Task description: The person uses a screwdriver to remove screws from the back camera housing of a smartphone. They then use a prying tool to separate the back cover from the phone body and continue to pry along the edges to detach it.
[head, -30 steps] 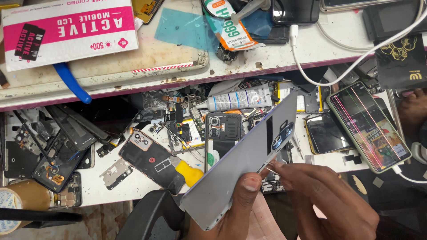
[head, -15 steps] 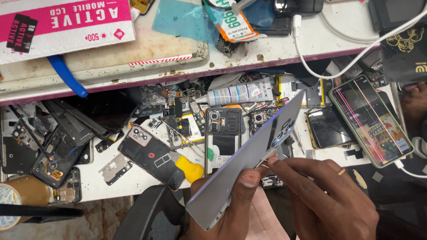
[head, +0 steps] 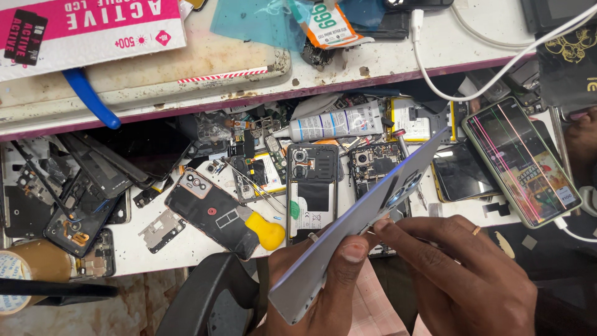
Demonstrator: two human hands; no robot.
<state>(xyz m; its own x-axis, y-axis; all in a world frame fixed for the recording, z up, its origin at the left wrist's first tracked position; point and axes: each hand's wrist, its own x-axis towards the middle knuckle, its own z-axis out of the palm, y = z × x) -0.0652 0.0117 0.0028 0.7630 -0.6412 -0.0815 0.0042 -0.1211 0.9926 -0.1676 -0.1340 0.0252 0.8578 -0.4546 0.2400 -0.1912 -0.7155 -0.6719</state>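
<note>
My left hand grips a silver phone back cover, tilted edge-on, its camera cutout toward the upper right. My thumb presses on its face near the middle. My right hand, with a ring on one finger, is pinched at the cover's edge just below the camera cutout; whether it holds a thin tool I cannot tell. Behind the cover an opened phone with its circuit board exposed lies on the bench.
The white bench is crowded with phone frames, a dark back cover, a yellow-handled tool, tweezers, a glue tube and a lit phone with a lined screen on a white cable. A pink-and-white box lies on the shelf above. A tape roll sits at the left.
The view has drifted upward slightly, so the bench sits lower in the frame. My right fingers have closed in on the cover's edge by the camera cutout. The cover stays in my left hand.
</note>
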